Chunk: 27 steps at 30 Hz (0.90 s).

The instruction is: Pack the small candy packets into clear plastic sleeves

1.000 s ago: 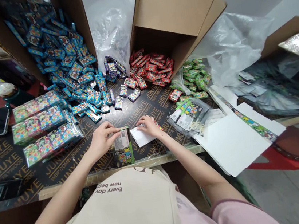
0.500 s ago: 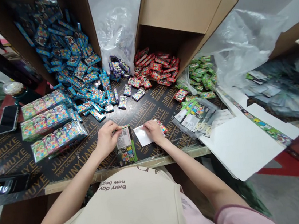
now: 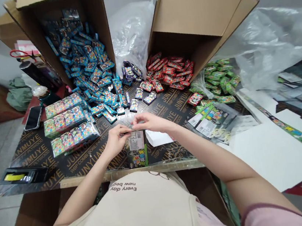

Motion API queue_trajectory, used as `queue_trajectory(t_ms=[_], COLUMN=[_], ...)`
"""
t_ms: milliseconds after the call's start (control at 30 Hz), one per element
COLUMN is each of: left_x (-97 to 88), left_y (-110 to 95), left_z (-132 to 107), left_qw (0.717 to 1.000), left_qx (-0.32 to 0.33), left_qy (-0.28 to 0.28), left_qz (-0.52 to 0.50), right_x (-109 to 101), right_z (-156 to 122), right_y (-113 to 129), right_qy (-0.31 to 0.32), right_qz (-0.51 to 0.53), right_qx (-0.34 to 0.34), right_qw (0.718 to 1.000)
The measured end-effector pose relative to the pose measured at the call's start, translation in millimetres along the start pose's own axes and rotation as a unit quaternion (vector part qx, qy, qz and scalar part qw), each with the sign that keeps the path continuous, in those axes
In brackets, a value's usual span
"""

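Note:
A flat clear plastic bag (image 3: 136, 144) with black and green print and a pale label lies on the dark table, near its front edge. My left hand (image 3: 118, 138) pinches the bag's upper left edge. My right hand (image 3: 151, 123) is at the bag's top, thumb and forefinger closed on the film there, close to the left fingertips. A folded white card (image 3: 158, 138) rests just right of the bag, partly under my right forearm.
Small blue boxes (image 3: 92, 69) spill from a carton at left, red ones (image 3: 170, 69) from another. Purple boxes (image 3: 130, 71) and green packets (image 3: 218, 78) lie between and beside. Wrapped multipacks (image 3: 73, 138) stand left; printed bags (image 3: 210, 120) and white sheets (image 3: 268, 157) lie right.
My right hand has let go of the white card and moved left to the top of the bag. My left hand keeps its pinch on the bag. The camera view has shifted left.

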<state>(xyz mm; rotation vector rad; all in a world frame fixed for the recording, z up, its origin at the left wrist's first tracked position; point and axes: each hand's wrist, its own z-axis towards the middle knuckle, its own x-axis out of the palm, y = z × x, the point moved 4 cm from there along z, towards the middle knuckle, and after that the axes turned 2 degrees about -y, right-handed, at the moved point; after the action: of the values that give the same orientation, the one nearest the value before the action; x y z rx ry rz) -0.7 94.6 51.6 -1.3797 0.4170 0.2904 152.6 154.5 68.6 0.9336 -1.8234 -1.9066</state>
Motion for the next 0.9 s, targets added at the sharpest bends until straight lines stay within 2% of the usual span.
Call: queue_trajectory(t_ms=[67,133,233,400,500,633,700,733,800,867,900], left_x=[-1.2,-1.9,-0.8,4.5,9.0,4.9,-6.8,-14.6,-28.7,-31.3,-26.2], left_y=[6,9,7,-4,-6,-4,-3,-4,-6,-7,-6], left_z=[-1,-3,-4,-4,-3,-4,-7,-9,-12,-12,-12], left_qw=[0.999,0.998,0.998,0.996,0.993,0.994,0.990,0.984,0.965,0.940,0.928], left_qx=[-0.033,-0.045,-0.021,0.024,0.041,0.056,0.052,0.053,0.073,0.122,0.147], left_qy=[-0.013,-0.030,-0.042,-0.085,-0.098,-0.055,-0.029,-0.025,-0.021,0.021,0.069], left_qz=[-0.023,-0.037,-0.032,0.033,0.050,0.077,0.129,0.167,0.252,0.317,0.335], right_x=[11,15,13,16,22,16,-2,-14,-34,-44,-45], right_z=[6,9,9,5,2,-3,-10,-15,-27,-40,-46], right_y=[-3,-9,-16,-20,-27,-45,-57,-63,-78,-98,-108], right_qy=[0.032,0.036,0.023,0.002,-0.039,-0.117,-0.171,-0.202,-0.238,-0.209,-0.183], right_qz=[0.017,0.031,0.045,0.070,0.105,0.153,0.079,0.005,-0.180,-0.326,-0.369], right_qx=[0.020,0.031,0.043,0.063,0.074,0.102,0.093,0.082,0.076,0.100,0.112], right_qw=[0.999,0.998,0.998,0.996,0.991,0.976,0.978,0.976,0.951,0.916,0.904])
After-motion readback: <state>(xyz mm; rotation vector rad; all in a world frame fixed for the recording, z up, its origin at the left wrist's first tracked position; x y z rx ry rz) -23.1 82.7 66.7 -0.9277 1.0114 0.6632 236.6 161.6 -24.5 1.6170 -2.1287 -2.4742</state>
